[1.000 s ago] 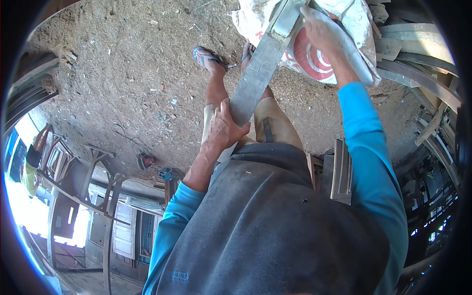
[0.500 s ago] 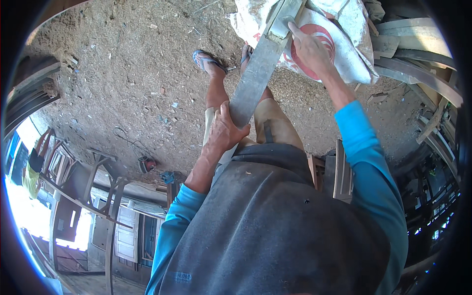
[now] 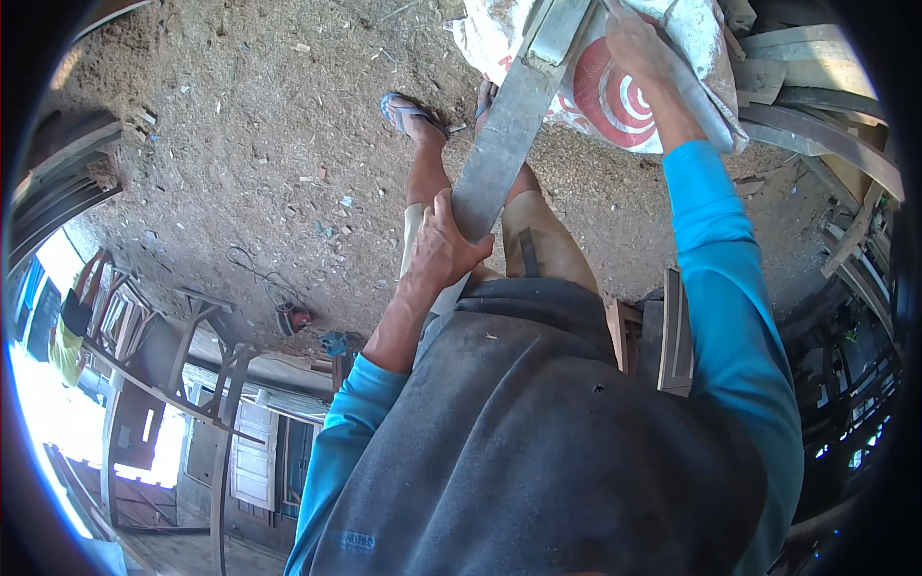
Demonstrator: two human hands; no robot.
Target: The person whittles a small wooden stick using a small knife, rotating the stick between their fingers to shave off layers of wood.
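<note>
A long, flat grey board [image 3: 499, 144] slants from my lap up to the top edge of the picture. My left hand [image 3: 440, 242] is closed round its near end, with the thumb on one side and fingers on the other. On the board's far part lies a pale, flat block [image 3: 557, 34]. My right hand [image 3: 639, 48] is over a white sack [image 3: 706, 62] with a red round print, just right of the board's far end. Its fingertips run up to the picture's top edge, so what they hold, if anything, is hidden.
Curved timber pieces [image 3: 816, 67] are stacked at the right. Wood chips and dust cover the ground [image 3: 259, 125]. A cabled red-and-black tool [image 3: 293, 317] lies at the left, near wooden frames [image 3: 206, 326]. Another person [image 3: 72, 322] is at the far left.
My right hand has moved up and to the right, off the pale block toward the picture's top edge. More of the sack's red print shows. My left hand keeps its hold on the board.
</note>
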